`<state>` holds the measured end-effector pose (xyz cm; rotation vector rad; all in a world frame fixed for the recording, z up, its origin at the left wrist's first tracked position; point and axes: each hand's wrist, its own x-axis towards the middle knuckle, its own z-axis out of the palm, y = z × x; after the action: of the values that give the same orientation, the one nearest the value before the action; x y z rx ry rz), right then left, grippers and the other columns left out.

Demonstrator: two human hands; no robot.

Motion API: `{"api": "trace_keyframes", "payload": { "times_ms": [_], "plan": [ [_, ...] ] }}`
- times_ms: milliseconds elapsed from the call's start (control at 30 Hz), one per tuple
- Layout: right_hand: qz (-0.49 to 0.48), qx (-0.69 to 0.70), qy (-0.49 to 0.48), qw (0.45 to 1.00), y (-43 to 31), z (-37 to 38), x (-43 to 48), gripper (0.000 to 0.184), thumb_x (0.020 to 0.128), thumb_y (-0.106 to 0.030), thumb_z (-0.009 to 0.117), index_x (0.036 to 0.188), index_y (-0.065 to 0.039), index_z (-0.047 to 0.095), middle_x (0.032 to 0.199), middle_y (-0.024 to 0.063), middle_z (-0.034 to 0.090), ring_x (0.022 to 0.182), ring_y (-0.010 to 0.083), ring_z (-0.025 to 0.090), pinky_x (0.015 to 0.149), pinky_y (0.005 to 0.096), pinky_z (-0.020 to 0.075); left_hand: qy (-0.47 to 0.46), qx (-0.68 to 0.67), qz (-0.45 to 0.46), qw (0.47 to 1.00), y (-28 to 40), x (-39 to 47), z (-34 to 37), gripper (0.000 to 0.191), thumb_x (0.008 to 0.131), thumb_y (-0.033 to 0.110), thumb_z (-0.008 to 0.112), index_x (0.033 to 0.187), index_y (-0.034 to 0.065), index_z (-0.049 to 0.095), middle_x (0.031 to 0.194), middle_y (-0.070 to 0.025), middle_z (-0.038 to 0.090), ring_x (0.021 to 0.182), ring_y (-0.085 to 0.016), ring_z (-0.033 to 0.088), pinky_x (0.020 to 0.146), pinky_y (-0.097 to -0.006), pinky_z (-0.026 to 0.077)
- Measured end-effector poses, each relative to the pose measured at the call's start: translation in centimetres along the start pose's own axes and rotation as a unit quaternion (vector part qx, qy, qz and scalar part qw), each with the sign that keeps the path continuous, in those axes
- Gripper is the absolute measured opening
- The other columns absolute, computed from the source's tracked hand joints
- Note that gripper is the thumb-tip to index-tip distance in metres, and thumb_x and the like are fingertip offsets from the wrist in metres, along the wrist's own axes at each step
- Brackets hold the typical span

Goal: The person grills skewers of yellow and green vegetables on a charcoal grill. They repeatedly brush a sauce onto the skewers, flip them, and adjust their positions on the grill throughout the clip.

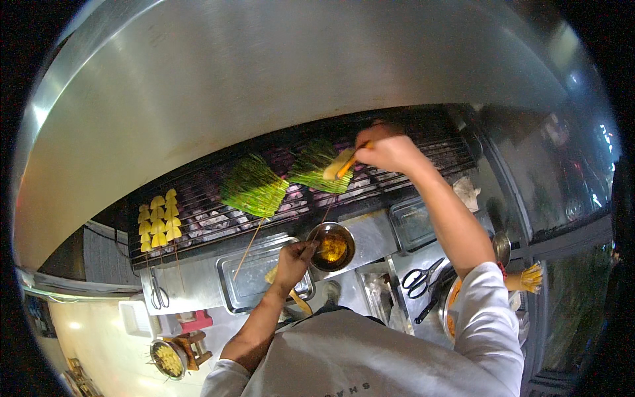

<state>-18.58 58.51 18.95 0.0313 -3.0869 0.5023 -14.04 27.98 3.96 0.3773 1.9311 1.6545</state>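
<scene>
My right hand (387,149) grips a basting brush (341,166) by its orange handle, with the bristles over the right bundle of skewered green chives (320,168) on the charcoal grill. My left hand (296,258) pinches that bundle's thin stick (327,210) at the left rim of a metal bowl of oily liquid (333,248). Left of it, a second green bundle (255,186) lies on the grate, its stick reaching over a metal tray (238,293). Skewers of yellow slices (158,223) rest at the grill's left end. A second brush (297,297) lies partly behind my left wrist.
Glowing coals lie beneath the grill grate (213,218). Black-handled scissors (420,282) and another metal tray (412,223) are at the right. A bowl of pale skewered food (168,360) stands lower left, near a white plastic basket (136,319). The steel hood (297,64) curves above the grill.
</scene>
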Motion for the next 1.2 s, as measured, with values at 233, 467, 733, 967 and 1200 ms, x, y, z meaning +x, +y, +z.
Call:
{"api": "trace_keyframes", "payload": {
  "times_ms": [233,467,733,967,1200],
  "plan": [
    [-0.033,-0.034,-0.047,0.998,-4.2,-1.0,6.1,0.028,0.078,-0.032,0.066,0.090,-0.006,0.069,0.084,0.0132,0.068,0.080,0.0287,0.065,0.073,0.0403,0.0501,0.006,0.018,-0.007,1.000,-0.8,0.0,0.0,0.023,0.094,0.017,0.059,0.097,-0.0039,0.069,0.073,0.0004,0.061,0.067,-0.005,0.049,0.059,-0.0234,0.042],
    [-0.075,-0.007,0.148,0.986,-2.0,1.6,9.9,0.036,0.075,-0.038,0.060,0.078,-0.004,0.072,0.084,0.0205,0.067,0.080,0.0363,0.064,0.082,0.0486,0.0480,0.030,0.121,0.047,0.991,-1.6,0.0,0.0,0.021,0.093,0.015,0.059,0.094,-0.0031,0.070,0.066,0.0012,0.057,0.060,-0.005,0.046,0.054,-0.0242,0.040],
    [-0.030,-0.028,0.193,0.980,0.0,2.3,8.2,0.030,0.075,-0.032,0.068,0.085,-0.005,0.069,0.085,0.0145,0.067,0.082,0.0327,0.064,0.076,0.0456,0.0505,0.049,0.065,0.018,0.996,-2.1,0.0,0.4,0.021,0.093,0.016,0.060,0.083,0.0009,0.071,0.055,0.0064,0.046,0.050,-0.003,0.037,0.046,-0.0224,0.031],
    [-0.021,0.062,0.058,0.996,-5.5,0.8,4.0,0.027,0.076,-0.035,0.064,0.086,-0.011,0.071,0.080,0.0120,0.069,0.077,0.0302,0.066,0.072,0.0394,0.0528,0.057,0.023,0.032,0.998,-3.1,-0.3,0.5,0.023,0.092,0.017,0.062,0.076,0.0013,0.068,0.054,0.0056,0.046,0.048,-0.003,0.036,0.044,-0.0225,0.029],
    [-0.034,0.021,0.024,0.999,-4.2,1.3,-0.5,0.019,0.073,-0.027,0.064,0.075,-0.010,0.069,0.074,0.0135,0.066,0.072,0.0314,0.065,0.069,0.0408,0.0515,0.050,0.016,0.011,0.999,-2.2,-0.2,0.6,0.023,0.092,0.020,0.063,0.082,0.0004,0.069,0.055,0.0046,0.048,0.048,-0.004,0.039,0.044,-0.0228,0.031]
  ]
}}
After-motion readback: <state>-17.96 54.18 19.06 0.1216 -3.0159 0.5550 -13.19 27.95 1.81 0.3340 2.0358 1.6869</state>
